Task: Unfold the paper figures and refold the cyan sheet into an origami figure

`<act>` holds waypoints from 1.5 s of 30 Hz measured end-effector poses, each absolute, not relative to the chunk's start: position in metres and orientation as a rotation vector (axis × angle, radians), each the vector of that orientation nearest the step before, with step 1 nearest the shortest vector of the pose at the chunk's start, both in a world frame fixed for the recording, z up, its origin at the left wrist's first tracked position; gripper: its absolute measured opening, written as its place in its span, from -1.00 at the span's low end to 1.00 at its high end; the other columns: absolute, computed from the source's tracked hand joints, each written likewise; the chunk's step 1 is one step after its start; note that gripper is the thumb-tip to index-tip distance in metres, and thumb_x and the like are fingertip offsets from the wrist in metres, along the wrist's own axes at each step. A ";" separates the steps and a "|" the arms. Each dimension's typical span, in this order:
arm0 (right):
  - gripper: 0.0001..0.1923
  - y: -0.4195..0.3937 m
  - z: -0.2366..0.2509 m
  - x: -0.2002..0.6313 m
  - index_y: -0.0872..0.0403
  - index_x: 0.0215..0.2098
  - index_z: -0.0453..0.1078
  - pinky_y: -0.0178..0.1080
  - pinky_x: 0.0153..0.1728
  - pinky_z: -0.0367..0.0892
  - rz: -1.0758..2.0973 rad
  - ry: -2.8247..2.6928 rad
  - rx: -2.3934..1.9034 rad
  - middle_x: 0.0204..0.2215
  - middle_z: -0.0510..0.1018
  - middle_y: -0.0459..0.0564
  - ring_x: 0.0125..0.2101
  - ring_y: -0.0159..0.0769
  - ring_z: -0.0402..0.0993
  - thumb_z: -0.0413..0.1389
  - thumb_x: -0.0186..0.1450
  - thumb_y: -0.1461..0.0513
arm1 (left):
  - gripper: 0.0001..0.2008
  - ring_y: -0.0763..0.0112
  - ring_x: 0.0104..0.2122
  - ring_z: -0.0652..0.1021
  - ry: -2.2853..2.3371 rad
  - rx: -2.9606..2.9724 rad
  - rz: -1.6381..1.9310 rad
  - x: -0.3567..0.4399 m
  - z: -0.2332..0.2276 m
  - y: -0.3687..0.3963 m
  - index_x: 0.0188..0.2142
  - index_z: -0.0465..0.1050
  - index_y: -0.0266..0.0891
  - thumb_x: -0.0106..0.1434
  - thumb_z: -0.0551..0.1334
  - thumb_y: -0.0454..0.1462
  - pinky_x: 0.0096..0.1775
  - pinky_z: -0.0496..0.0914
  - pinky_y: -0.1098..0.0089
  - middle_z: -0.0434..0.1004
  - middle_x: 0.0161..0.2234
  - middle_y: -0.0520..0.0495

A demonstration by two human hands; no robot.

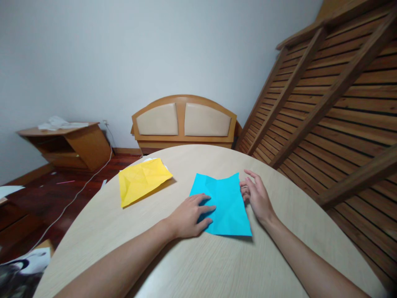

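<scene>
Two paper sheets on the table (217,265): yellow sheet (142,180) lies well left of your hands, untouched. Your left hand (189,215) rests flat, fingers spread, on the blue sheet (225,205)'s left edge. Your right hand (257,194) is relaxed, uncurled, at its right edge, fingertips touching the paper.

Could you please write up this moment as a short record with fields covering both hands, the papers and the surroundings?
Left hand: left hand lies flat on the blue paper, fingers spread over its near left part.
Right hand: right hand open, at the paper's right edge.
Blue paper: creased, lying on the round table.
Yellow paper: yellow paper creased, lies left of the blue one, untouched.
Background: headboard against the wall; slatted bed frame leaning at right.
</scene>
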State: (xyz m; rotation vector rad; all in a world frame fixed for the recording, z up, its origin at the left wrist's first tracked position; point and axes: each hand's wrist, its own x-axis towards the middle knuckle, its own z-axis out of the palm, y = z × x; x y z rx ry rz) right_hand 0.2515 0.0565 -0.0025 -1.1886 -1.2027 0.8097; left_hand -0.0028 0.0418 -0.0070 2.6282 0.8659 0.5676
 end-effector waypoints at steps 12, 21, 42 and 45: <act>-0.72 0.041 -0.001 0.242 -0.07 0.02 0.46 0.14 0.14 0.24 -0.035 -2.019 -1.137 0.09 0.36 0.11 0.13 0.04 0.26 0.09 0.37 0.16 | -0.61 0.13 -0.07 0.54 0.943 2.348 0.954 -0.015 0.003 0.050 0.10 0.38 -0.22 0.32 0.10 -0.18 0.02 0.40 0.10 0.54 -0.02 -0.24; -0.34 0.045 -0.016 0.240 -0.07 0.37 0.09 0.14 0.29 0.06 -0.122 -2.178 -1.219 0.40 0.03 0.11 0.37 0.01 -0.07 0.13 0.34 0.14 | -0.67 0.07 0.09 0.49 0.604 2.936 1.042 -0.006 0.013 0.026 -0.06 0.54 -0.13 0.27 0.11 -0.18 0.21 0.16 0.02 0.57 0.06 -0.13; -0.38 0.036 -0.018 0.219 0.04 0.41 0.06 0.07 0.34 0.02 0.336 -2.511 -1.306 0.38 0.15 0.06 0.38 -0.09 -0.01 -0.08 0.47 0.01 | -0.52 0.08 0.33 0.23 0.972 2.737 0.418 0.005 -0.010 0.040 0.25 0.23 -0.33 0.39 0.10 -0.21 0.29 0.18 0.05 0.17 0.34 -0.33; -0.28 0.042 -0.022 0.227 0.08 0.42 0.03 0.12 0.37 -0.11 0.314 -2.522 -1.513 0.41 0.03 0.08 0.41 -0.03 -0.15 -0.13 0.44 -0.11 | -0.43 0.03 0.38 0.08 1.009 2.696 0.247 0.005 -0.012 0.042 0.36 0.06 -0.34 0.45 -0.01 -0.15 0.32 0.06 -0.06 0.00 0.40 -0.33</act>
